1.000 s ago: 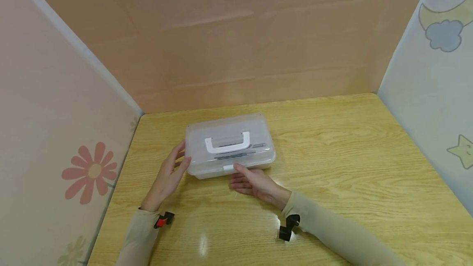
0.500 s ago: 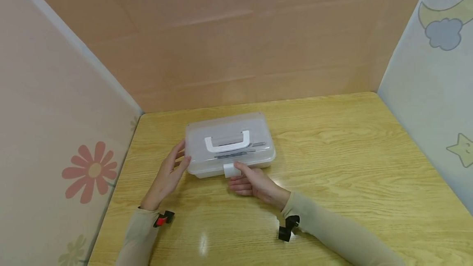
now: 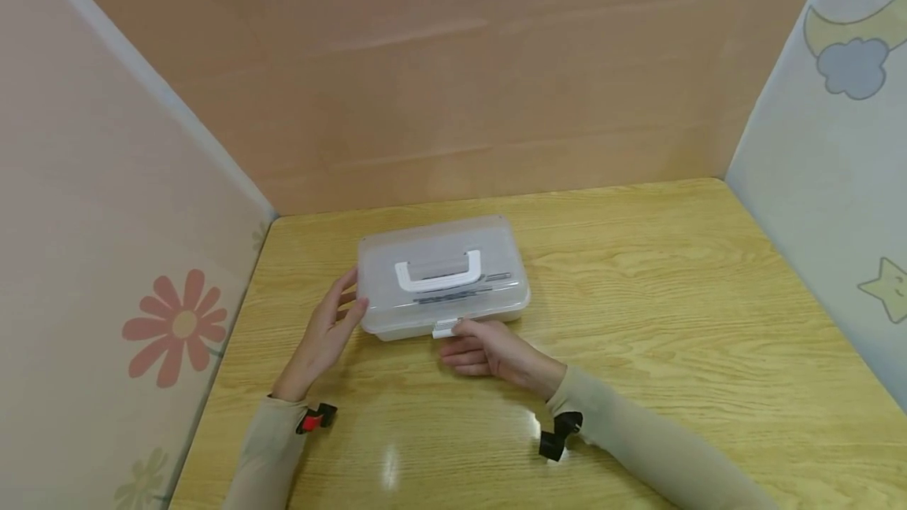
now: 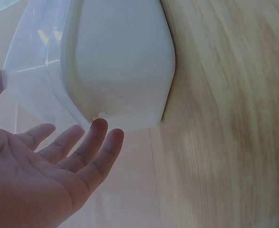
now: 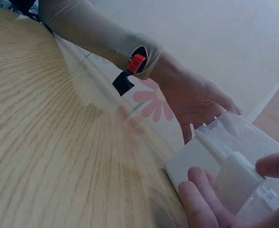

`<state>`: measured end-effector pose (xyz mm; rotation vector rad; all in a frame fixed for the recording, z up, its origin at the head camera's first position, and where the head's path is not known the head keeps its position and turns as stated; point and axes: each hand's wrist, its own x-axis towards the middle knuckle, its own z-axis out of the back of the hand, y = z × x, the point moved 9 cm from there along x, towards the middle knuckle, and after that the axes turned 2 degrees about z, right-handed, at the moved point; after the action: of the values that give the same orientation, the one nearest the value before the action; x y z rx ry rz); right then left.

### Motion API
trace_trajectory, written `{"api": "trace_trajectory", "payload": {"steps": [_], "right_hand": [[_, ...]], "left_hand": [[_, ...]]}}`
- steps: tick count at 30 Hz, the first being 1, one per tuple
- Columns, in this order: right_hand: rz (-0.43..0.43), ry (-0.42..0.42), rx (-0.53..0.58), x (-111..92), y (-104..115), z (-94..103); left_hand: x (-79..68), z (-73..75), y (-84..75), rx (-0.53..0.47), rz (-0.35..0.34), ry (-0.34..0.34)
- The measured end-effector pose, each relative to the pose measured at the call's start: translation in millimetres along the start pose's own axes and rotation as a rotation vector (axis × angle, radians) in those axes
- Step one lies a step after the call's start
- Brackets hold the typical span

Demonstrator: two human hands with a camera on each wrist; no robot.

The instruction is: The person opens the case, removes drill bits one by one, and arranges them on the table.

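A translucent plastic storage box (image 3: pixel 386 258) with a white carry handle (image 3: pixel 439 284) rests on the table, its lid down. Dark slender items (image 3: pixel 453 296) show through the lid. My left hand (image 3: pixel 322 341) touches the box's left end, thumb at the front corner and fingers loosely spread along the side. In the left wrist view those fingertips lie right at the rim of the white box body (image 4: pixel 120 61). At the front, my right hand (image 3: pixel 499 352) pinches the white latch (image 3: pixel 445 328), thumb at its edge. The right wrist view shows the latch (image 5: pixel 238 183) swung outward, fingers below it.
The wood-grain table (image 3: pixel 638 297) reaches back to a tan wall panel (image 3: pixel 496 85). A flower-printed panel (image 3: pixel 85 219) borders the left, and one with a moon and star (image 3: pixel 836 179) the right. Black camera mounts (image 3: pixel 560 435) sit on both wrists.
The latch has swung out from the box front and tilted, now showing its ridged side. My right thumb has moved with it. The left hand and box stay in place.
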<state>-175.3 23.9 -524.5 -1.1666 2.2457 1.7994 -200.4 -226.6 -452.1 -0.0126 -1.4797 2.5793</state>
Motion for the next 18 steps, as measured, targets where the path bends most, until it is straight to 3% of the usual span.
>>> {"api": "trace_trajectory", "payload": {"steps": [3, 11, 18], "right_hand": [[0.025, 0.016, -0.065, -3.2, 0.4, 0.2], [0.069, 0.053, -0.377, -8.0, -7.0, 4.6], [0.091, 0.042, -0.481, -4.9, -10.8, 11.9]], "left_hand": [[0.1, 0.4, 0.4, -0.009, 0.003, 0.003], [-1.6, 0.3, 2.8, 0.002, 0.023, -0.003], [0.0, -1.7, -0.5, -0.021, 0.015, 0.002]]}}
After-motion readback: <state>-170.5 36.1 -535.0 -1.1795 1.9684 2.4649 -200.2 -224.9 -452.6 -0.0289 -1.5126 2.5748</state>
